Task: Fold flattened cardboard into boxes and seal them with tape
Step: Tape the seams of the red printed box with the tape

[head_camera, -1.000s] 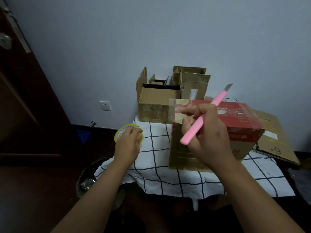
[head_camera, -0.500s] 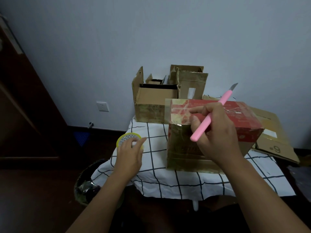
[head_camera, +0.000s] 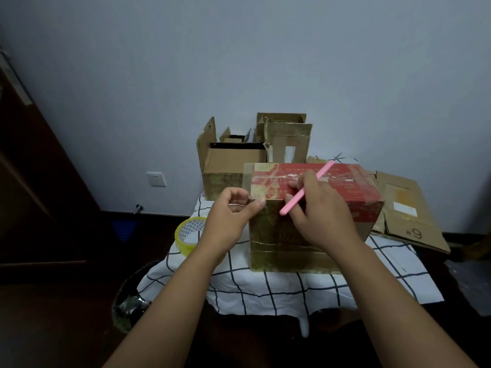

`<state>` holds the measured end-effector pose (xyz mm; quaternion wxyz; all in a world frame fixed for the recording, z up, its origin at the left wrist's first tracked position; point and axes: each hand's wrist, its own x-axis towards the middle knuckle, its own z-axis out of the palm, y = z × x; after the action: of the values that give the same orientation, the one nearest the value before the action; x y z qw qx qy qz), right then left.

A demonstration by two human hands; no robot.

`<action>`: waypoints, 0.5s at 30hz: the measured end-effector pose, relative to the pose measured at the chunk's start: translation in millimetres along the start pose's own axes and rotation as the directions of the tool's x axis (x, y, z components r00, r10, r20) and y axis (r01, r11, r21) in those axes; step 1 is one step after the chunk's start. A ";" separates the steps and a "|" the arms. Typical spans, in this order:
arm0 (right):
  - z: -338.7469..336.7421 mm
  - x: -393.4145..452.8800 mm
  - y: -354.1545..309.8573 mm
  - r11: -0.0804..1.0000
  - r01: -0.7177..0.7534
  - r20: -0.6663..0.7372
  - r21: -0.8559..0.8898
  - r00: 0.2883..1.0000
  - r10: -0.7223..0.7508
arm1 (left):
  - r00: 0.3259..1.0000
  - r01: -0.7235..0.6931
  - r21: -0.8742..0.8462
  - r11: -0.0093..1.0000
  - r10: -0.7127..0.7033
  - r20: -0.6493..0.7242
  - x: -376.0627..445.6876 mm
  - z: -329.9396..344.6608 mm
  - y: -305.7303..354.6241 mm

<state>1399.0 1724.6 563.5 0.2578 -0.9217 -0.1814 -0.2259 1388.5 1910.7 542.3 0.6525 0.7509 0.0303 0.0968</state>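
— Red-topped cardboard box (head_camera: 313, 208), where? 
— On the checked tabletop (head_camera: 265, 288); left hand (head_camera: 228, 221) pinches tape at its corner, right hand (head_camera: 321, 208) grips a pink utility knife (head_camera: 305, 192) over it.

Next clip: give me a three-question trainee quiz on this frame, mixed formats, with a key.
1. True or false: the left hand is holding the tape roll.
2. Multiple choice: the right hand grips a) scissors b) a pink knife c) a marker.
3. Fill in: the red-topped box stands on a white cloth with a dark ____ pattern.

Key:
1. False. The roll lies on the cloth, apart from the hand; the left fingers pinch the loose tape end at the box's left corner.
2. b
3. grid
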 end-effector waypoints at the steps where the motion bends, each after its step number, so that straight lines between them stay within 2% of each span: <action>1: -0.1 -0.2 -0.2 1.000 0.000 0.007 -0.005 1.000 0.000 | 0.999 -0.034 0.041 0.999 0.035 -0.025 0.3 1.6 -2.7; 6: 0.2 -2.4 -2.1 1.000 -0.010 0.043 -0.021 0.999 0.011 | 0.982 -0.130 0.125 0.984 0.145 -0.120 0.6 5.8 -10.6; 9: -0.4 -2.3 -1.9 0.999 -0.017 0.056 -0.028 0.998 0.019 | 0.974 -0.192 0.131 0.973 0.205 -0.096 -1.7 3.9 -13.0; 13: -0.4 -2.6 -1.8 0.999 -0.023 0.053 -0.032 0.998 0.024 | 0.910 -0.377 0.363 0.852 0.414 -0.024 0.7 3.7 -17.3; 15: 0.3 -3.0 -0.8 0.999 -0.027 0.063 -0.028 0.998 0.029 | 0.899 -0.400 0.388 0.830 0.438 -0.011 2.1 3.2 -20.5</action>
<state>1396.2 1724.8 562.0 0.2427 -0.9342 -0.1735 -0.1954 1392.8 1911.0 521.8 0.4568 0.8442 -0.0850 0.2672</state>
